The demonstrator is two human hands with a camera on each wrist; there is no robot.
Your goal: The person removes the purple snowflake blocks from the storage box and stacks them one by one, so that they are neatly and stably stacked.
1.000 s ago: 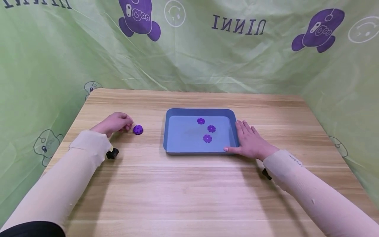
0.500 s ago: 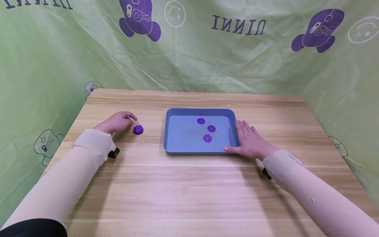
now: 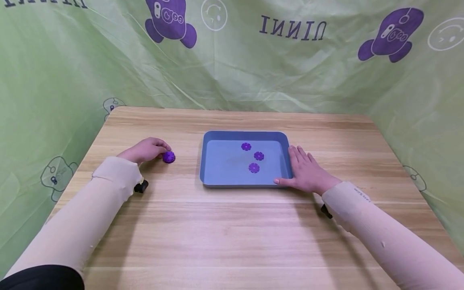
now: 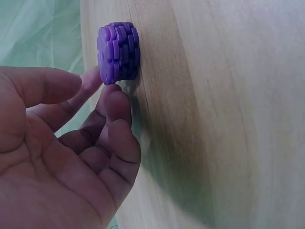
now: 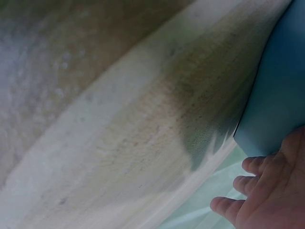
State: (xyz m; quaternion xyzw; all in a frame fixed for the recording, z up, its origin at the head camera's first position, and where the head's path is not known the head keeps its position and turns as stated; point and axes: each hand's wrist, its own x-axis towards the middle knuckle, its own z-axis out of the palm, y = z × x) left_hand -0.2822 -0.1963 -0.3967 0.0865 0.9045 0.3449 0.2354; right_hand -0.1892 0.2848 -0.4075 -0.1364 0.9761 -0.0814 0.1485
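A small stack of purple, flower-shaped plastic discs [image 3: 168,157] stands on the table left of the blue tray [image 3: 208,177]. My left hand [image 3: 145,149] reaches it from the left, index fingertip right at the stack. In the left wrist view the stack [image 4: 118,53] shows several notched layers; the thumb [image 4: 52,86] is apart from it and the other fingers bend just below. My right hand [image 3: 306,171] lies spread on the tray's right rim, thumb over the front corner. Inside the tray are three single purple discs [image 3: 254,168], lying flat and apart.
The wooden table [image 3: 224,229] extends in front of the tray and to both sides. A green printed curtain [image 3: 232,80] hangs behind and along the sides. Black wrist cameras [image 3: 141,186] sit under both cuffs.
My left hand has moved slightly right, its index finger stretching out from a bunched pose to the disc stack. The right hand and the tray stay in place.
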